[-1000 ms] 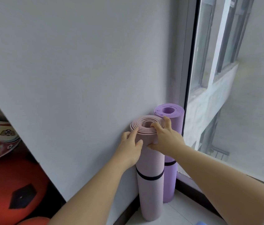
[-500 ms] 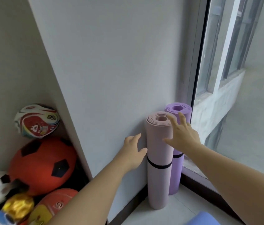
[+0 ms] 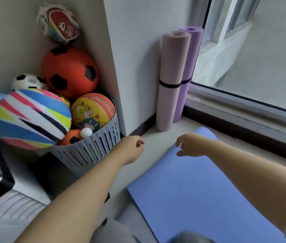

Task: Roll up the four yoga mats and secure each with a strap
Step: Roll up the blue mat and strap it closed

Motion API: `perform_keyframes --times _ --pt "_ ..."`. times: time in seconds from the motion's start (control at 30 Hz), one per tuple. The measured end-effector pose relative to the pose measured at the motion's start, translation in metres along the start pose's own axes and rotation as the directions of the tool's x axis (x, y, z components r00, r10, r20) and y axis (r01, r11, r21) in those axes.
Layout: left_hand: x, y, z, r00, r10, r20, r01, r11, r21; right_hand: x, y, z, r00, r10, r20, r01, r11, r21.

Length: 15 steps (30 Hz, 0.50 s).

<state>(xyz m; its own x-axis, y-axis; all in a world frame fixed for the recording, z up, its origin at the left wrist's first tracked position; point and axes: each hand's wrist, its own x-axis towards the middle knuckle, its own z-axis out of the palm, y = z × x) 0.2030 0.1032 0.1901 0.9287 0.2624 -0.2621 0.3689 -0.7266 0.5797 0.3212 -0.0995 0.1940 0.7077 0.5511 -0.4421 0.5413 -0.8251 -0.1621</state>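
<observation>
— Where is the blue mat (image 3: 200,199) seen?
— It is spread flat on the floor, its far corner under the right hand (image 3: 190,145), whose fingers are relaxed and empty. The left hand (image 3: 131,148), loosely curled, is held empty beside it.
— What is changed?
— The pink mat (image 3: 171,76), touched half a second ago, is released. It is left upright and strapped against the wall, touching the purple mat (image 3: 190,67), well beyond both hands.

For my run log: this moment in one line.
pink mat: strapped, upright; purple mat: strapped; blue mat: flat; left hand, right hand: empty
</observation>
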Motion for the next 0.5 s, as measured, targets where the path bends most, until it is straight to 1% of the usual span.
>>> perform_keyframes --times 0.07,0.13,0.23,0.3,0.37,0.43,0.5 --pt "-0.018 -0.028 0.016 0.995 -0.078 0.061 0.080 0.996 -0.028 -0.013 -0.014 0.032 0.998 -0.005 0.061 0.002 0.999 0.049" --pt "-0.033 -0.048 0.034 0.976 -0.172 0.134 0.181 0.982 -0.059 -0.025 -0.025 0.061 0.988 -0.029 0.152 0.016 0.996 0.084" --pt "-0.041 -0.076 0.068 0.947 -0.268 0.178 0.286 0.955 -0.081 -0.026 -0.029 0.109 0.958 -0.050 0.281 0.026 0.996 0.090" --pt "-0.042 -0.096 0.092 0.937 -0.304 0.173 0.326 0.937 -0.124 -0.022 -0.029 0.140 0.952 -0.050 0.301 0.019 0.994 0.104" --pt "-0.042 -0.115 0.137 0.924 -0.330 0.192 0.365 0.913 -0.185 -0.018 -0.018 0.188 0.953 -0.029 0.303 -0.013 0.991 0.136" --pt "-0.041 -0.129 0.178 0.902 -0.369 0.225 0.417 0.880 -0.226 -0.020 -0.007 0.238 0.963 -0.010 0.269 -0.039 0.984 0.175" --pt "-0.036 -0.144 0.217 0.888 -0.401 0.227 0.454 0.845 -0.282 -0.028 0.001 0.288 0.964 -0.011 0.265 -0.045 0.979 0.201"
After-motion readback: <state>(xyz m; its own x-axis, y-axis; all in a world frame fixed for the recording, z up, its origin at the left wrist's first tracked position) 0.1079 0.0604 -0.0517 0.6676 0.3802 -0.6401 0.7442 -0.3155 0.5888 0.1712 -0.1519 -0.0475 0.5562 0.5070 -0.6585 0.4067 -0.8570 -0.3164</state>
